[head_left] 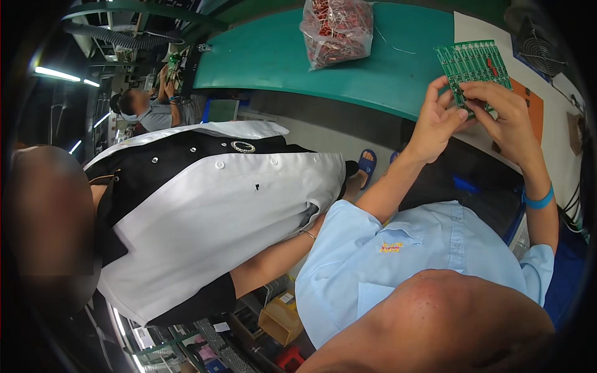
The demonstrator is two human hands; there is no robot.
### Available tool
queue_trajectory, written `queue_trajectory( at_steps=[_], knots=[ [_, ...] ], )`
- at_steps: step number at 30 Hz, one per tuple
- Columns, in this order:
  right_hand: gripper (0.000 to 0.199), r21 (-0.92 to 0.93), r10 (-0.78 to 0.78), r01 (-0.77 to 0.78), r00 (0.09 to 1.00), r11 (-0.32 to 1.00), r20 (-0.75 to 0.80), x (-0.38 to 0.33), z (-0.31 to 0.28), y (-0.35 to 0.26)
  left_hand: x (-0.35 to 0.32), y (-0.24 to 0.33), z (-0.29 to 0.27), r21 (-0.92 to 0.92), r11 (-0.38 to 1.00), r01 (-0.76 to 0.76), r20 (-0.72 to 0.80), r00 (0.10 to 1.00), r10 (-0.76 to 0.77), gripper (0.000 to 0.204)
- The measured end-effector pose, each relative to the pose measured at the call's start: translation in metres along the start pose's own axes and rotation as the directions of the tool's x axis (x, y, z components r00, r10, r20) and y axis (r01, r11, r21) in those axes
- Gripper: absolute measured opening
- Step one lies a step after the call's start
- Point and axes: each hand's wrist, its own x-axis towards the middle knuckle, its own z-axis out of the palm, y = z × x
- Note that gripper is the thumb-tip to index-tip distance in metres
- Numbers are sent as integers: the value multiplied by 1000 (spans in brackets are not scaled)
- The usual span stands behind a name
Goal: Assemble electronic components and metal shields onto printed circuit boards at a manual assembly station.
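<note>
A green circuit board [476, 59] is held up, tilted, over the bench edge at the upper right. A couple of red parts [492, 67] stand on its face, toward its right side. My left hand [436, 124] grips the board by its lower left edge, some fingers hidden behind it. My right hand [505, 118], with a blue wristband, is closed at the board's lower part. Its fingertips press on the face near the lower edge. Whether a small part sits between those fingertips is too small to tell.
On the green bench mat [261, 53] lies a clear plastic bag [337, 34] of red parts with wire leads. An orange sheet [533, 112] and a fan [538, 53] are at the right. A person in a white overgarment [249, 205] stands close at my left; another person [149, 112] works farther off.
</note>
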Motion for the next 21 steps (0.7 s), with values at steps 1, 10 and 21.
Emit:
queue_trajectory(
  at_steps=[1, 10, 21],
  knots=[
    [26, 11, 11, -11, 1000, 1000, -2, 0, -1, -1, 0, 0, 0, 2, 1000, 1, -1, 1000, -1, 74],
    [23, -3, 28, -28, 999, 1000, 24, 0, -3, -5, 0, 1, 8, -10, 1000, -5, 15, 1000, 5, 73],
    [24, -88, -142, 147, 988, 985, 65, 4, 2, 6, -1, 4, 5, -44, 999, 18, 1, 1000, -18, 74]
  ],
)
